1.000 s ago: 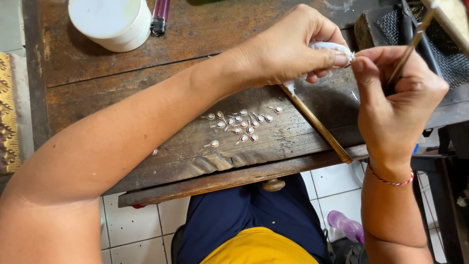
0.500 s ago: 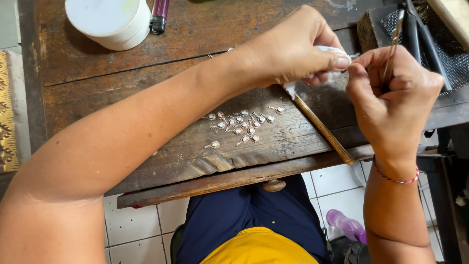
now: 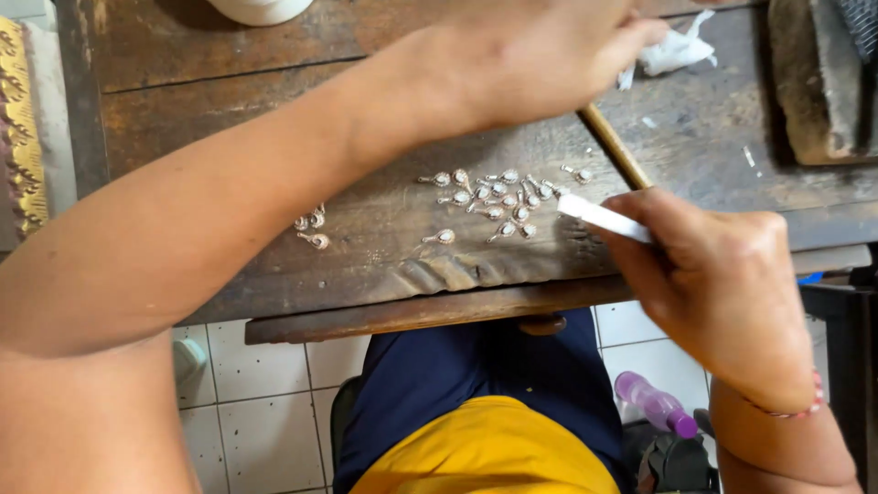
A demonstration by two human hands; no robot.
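A cluster of several small silver teardrop pieces (image 3: 498, 197) lies on the worn wooden bench (image 3: 274, 119), with a smaller group (image 3: 313, 224) further left. My right hand (image 3: 722, 284) grips a thin white tool (image 3: 599, 217) whose tip points into the cluster from the right. My left hand (image 3: 540, 55) reaches across the bench top, its fingertips at a crumpled white wad (image 3: 672, 50); its underside is hidden. A wooden stick (image 3: 613, 146) runs from under my left hand towards my right hand.
A white round container (image 3: 261, 7) stands at the far edge. A dark block (image 3: 814, 82) sits at the top right, a gold-patterned object (image 3: 23, 137) at the left. Below the bench edge are my lap, tiled floor and a purple-capped bottle (image 3: 654, 402).
My right hand has come down from beside my left hand to the cluster, now holding the white tool. The white wad now lies on the bench at my left fingertips. The view has shifted closer.
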